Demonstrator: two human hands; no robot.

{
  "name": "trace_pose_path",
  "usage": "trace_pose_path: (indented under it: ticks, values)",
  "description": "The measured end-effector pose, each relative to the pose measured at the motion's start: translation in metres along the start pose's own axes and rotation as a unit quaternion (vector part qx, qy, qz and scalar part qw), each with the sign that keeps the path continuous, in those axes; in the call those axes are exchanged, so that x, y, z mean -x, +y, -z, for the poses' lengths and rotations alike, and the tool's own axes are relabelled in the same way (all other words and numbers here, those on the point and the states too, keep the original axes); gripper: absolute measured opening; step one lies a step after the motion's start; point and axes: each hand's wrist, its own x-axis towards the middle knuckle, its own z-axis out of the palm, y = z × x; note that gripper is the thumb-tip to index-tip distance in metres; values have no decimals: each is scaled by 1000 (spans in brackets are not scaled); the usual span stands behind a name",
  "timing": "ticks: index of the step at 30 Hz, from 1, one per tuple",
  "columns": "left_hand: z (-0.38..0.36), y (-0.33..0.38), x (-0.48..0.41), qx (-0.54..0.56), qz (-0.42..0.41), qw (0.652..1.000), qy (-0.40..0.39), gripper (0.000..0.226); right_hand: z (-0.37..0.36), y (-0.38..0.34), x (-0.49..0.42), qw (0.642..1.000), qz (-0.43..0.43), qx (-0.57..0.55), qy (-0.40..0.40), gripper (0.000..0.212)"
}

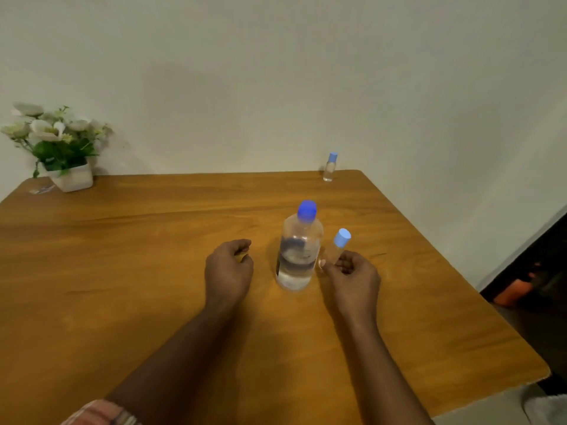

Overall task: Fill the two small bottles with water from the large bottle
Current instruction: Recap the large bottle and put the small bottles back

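I'm watching right hand (349,271) pinching a capped small bottle (336,250); left hand (228,265) curling, contents unclear; large bottle (299,253) between hands capped. I'm judging filling unstarted.

Large bottle (297,256) upright mid-table (138,256), blue cap on, part full. Right hand (352,277) pinches capped small bottle (335,252), tilted, just beside it. Left hand (228,268) curled, contents unclear. Second small bottle (330,167) at far edge. Flower pot (72,177) far left.
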Motion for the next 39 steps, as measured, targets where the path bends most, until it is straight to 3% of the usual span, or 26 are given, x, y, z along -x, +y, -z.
trace_pose_path:
  ticks: [12,19,39]
  values:
    - [-96,11,-144,-19,-36,997,-73,33,-85,16,-173,998,28,49,-17,11]
    - [-139,18,-208,-30,-51,996,-70,33,-130,23,-248,993,53,105,-4,23]
    - [-154,23,-236,-32,-75,994,-71,33,-151,16,-265,989,52,139,19,24]
